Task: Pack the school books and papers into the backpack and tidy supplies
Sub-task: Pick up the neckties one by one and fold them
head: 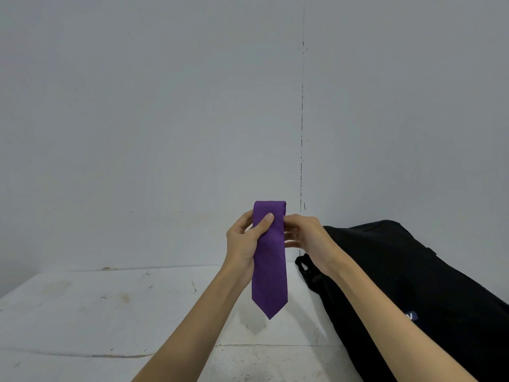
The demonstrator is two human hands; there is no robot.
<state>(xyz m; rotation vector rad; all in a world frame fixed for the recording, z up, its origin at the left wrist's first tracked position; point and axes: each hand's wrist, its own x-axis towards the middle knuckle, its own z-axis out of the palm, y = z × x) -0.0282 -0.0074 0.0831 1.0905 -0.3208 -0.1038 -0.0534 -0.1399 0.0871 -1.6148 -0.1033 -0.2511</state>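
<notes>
Backpack (407,274), black, lies on its side along the right edge of the white counter (82,312), its strap loop toward the back wall. Both hands hold a folded purple tie (270,260) up above the counter's middle, pointed tip hanging down. Left hand (243,241) grips the tie near its folded top, thumb across the front; right hand (305,232) pinches its right edge with curled fingers.

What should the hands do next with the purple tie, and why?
Probably fold the hanging pointed end up once more. The purple tie is held up in the air, doubled over at the top, gripped by the left hand and the right hand, with its tip dangling above the table. The black backpack lies beside it.
</notes>
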